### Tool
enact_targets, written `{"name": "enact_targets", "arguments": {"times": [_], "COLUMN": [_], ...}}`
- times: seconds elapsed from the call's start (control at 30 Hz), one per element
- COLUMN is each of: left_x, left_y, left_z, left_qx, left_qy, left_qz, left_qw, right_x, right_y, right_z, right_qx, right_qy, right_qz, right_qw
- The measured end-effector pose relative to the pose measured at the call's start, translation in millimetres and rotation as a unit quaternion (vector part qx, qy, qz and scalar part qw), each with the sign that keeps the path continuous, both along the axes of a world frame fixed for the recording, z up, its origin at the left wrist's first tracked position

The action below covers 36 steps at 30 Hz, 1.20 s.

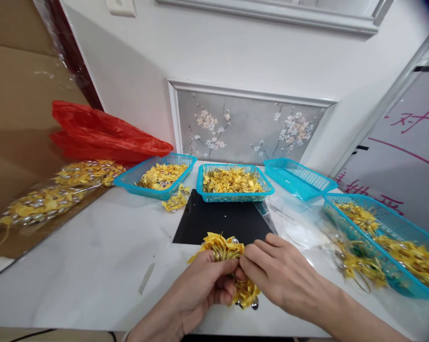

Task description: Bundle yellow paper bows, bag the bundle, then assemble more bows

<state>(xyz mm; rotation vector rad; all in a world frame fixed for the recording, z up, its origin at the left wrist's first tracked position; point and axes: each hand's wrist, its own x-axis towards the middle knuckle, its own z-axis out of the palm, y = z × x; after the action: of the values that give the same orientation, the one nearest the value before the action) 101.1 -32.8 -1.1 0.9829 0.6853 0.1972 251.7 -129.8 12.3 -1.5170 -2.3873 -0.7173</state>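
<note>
Slipping looks the likely fault: the bunch of yellow ribbon bows (pixel 224 248) is loose, so a slack squeeze could spill bows or small silver bells (pixel 254 304) onto the white table (pixel 93 256) near its front edge. Left hand (pixel 200 290) is clenched round the bunch's middle, just above the table. Right hand (pixel 276 271) pinches its right side with thumb and fingertips, nearly closed.

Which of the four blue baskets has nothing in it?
The third basket from the left, tilted, just right of the middle one. The other three all hold yellow ribbons; this one shows only bare mesh.
</note>
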Motion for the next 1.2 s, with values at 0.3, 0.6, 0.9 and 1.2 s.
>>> {"name": "enact_targets", "arguments": {"times": [0.3, 0.6, 0.9, 1.2], "left_x": [0.5, 3.1, 0.9, -0.1], "left_y": [-0.3, -4.7, -6.0, -7.1], "left_z": [-0.5, 6.7, 6.6, 11.2], "left_qx": [-0.062, -0.081, -0.075, -0.071], "left_qy": [-0.024, -0.044, -0.006, -0.004], "left_qz": [-0.01, -0.004, 0.058, 0.078], "left_qw": [0.998, 0.996, 0.995, 0.994], "right_x": [0.6, 3.4, 15.9, 15.8], "right_y": [2.7, 4.1, 4.9, 2.2], "right_z": [-5.4, -2.2, -7.4, 0.7], "right_qx": [0.004, 0.015, -0.055, -0.149], "right_qy": [0.0, 0.016, 0.093, 0.178], "right_qz": [0.003, 0.022, 0.019, -0.009], "right_qw": [1.0, 1.0, 0.994, 0.973]}}
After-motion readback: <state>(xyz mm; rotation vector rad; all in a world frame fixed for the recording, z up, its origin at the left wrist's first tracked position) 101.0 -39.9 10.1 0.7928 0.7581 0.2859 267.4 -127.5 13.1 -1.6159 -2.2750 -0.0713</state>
